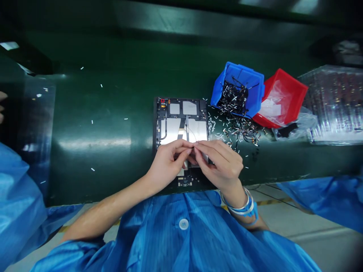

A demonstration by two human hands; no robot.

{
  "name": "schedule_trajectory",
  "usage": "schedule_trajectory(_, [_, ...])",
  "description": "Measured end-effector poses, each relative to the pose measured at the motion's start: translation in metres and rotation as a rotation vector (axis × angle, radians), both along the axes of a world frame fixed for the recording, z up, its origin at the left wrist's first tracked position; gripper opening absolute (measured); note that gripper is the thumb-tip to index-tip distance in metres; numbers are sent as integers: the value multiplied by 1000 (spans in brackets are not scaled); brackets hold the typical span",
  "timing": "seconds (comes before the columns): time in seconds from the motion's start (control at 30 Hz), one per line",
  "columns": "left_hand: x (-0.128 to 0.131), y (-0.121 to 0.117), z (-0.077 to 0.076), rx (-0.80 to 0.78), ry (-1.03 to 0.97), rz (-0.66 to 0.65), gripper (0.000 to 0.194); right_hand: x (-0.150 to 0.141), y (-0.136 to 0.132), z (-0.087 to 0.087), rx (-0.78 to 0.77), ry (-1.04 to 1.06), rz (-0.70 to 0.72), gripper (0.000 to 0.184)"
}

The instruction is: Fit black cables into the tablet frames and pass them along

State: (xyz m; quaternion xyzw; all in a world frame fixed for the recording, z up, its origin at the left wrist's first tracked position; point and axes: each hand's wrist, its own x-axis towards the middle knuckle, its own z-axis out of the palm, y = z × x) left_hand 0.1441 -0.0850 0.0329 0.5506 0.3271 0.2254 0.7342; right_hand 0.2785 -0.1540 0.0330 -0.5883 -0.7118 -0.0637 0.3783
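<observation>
An opened flat electronic device [198,130], like a tablet, lies on the green bench in front of me, with silver battery plates and a black frame. Over its lower half, my left hand [169,160] and my right hand [220,161] meet in a pinch, fingertips almost touching. Between them is a thin dark wire [195,133], part of which curves up above the fingers; its ends are too small to make out. My hands hide the middle of the device, while its lower circuit board [185,182] shows beneath them.
To the right, a blue bin [256,81] holds many black cables with white tabs, and more cables [245,128] spill out before it. A red bin [295,92] with clear plastic stands beside it, then stacked clear trays [337,109]. Blue-sleeved people sit on both sides.
</observation>
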Motion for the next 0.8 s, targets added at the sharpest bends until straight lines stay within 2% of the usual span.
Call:
schedule_trajectory(0.07, [0, 1, -1, -22, 21, -15, 8, 6, -3, 4, -12, -14, -11, 21])
schedule_trajectory(0.13, [0, 2, -1, -92, 22, -23, 9, 30, -6, 9, 11, -52, -126, 23])
schedule_trajectory(0.17, [0, 3, -1, -132, 13, -26, 9, 49, -7, 12, 50, -74, -247, 23])
schedule_trajectory(0.27, [-1, 5, -1, -214, -40, -38, 11, 114, -9, 15, 204, -126, -763, 20])
schedule_trajectory(0.3, [-2, 6, -2, -232, -59, -41, 12, 130, -8, 15, 119, -150, -816, 19])
schedule_trajectory(0.33, [-2, 6, -2, -246, -74, -43, 13, 140, -7, 15, -26, -201, -790, 20])
schedule_trajectory(0.4, [-2, 6, -3, -272, -93, -50, 15, 136, -4, 16, 4, -263, -718, 25])
schedule_trajectory(0.43, [-1, 6, -4, -282, -99, -53, 15, 123, -3, 16, 19, -255, -589, 26])
schedule_trajectory(0.5, [0, 6, -4, -296, -117, -59, 16, 85, 0, 16, -59, -210, -214, 32])
schedule_trajectory(0.53, [0, 6, -3, -301, -129, -66, 16, 66, 1, 16, -72, -223, -74, 32])
schedule_trajectory(0.6, [-2, 5, 1, -305, -158, -86, 16, 36, 5, 17, -50, -231, 81, 24])
schedule_trajectory(0.7, [-20, 4, 9, -223, -168, -105, 19, 17, 13, 20, -29, -73, 123, 18])
schedule_trajectory(0.73, [-30, 4, 11, -137, -143, -70, 20, 16, 17, 21, -55, 51, 94, 17])
schedule_trajectory(0.8, [-53, 5, 10, 138, -6, 88, 19, 13, 27, 23, -177, 371, 14, 13])
